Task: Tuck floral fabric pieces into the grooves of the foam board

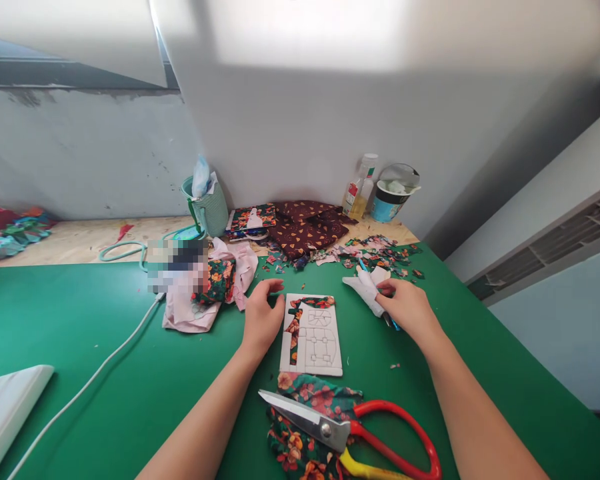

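Note:
A white card [314,337] printed with a line pattern lies on the green table [80,333], with floral fabric pieces stuck along its top and left side. My left hand [261,317] rests at the card's upper left edge, fingers curled against it. My right hand [407,308] is closed on a blue pen and a crumpled white tissue [367,288], just right of the card. Large scissors [350,433] with red and yellow handles lie on a floral fabric scrap [313,400] in front of the card.
Fabric snippets [375,253] litter the table behind the card. Dark red fabric [305,230], a teal basket [207,207], a bottle [360,187] and a tub [393,193] stand by the wall. Pink and floral cloth [210,287] lies left; a white cable [100,367] crosses the table.

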A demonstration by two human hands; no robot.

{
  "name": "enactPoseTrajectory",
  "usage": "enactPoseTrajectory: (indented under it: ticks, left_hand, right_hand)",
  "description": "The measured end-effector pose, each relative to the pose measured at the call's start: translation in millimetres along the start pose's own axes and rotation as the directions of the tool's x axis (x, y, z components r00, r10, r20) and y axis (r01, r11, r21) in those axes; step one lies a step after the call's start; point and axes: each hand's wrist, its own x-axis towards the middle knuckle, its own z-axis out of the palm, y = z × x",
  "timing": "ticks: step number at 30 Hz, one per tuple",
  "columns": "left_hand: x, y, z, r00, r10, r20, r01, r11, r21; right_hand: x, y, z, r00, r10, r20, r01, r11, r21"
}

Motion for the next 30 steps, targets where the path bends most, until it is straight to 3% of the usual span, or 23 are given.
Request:
enactPoseTrajectory:
  ticks: [3,11,22,27,30]
  left_hand:
    - [1,0,0.9,1.0,0.0,0.002,0.0,1.0,-0.004]
    - [0,2,1.3,1.0,0.001,0.006,-0.001,1.0,0.001]
    - [0,4,1.2,1.0,0.025,0.016,-0.026,1.0,0.002]
    - [0,5,0.7,0.999,0.037,0.015,-0.037,0.999,0.001]
    - [0,6,0.1,0.999,0.044,0.006,-0.044,0.999,-0.002]
  right_hand:
    - [0,1,1,0.999,-0.026,-0.046,0.025,1.0,-0.017]
    - [-11,-15,9,0.997,-0.08,0.013,0.081,0.995,-0.062]
    - [-14,-24,5,0.997,-0.082,0.012,0.082,0.997,0.017]
    - [-9,-18,2,0.998,0.003,-0.069,0.009,0.985,0.172]
    - [-7,-14,5,0.995,0.071,-0.068,-0.034,0.894,0.447]
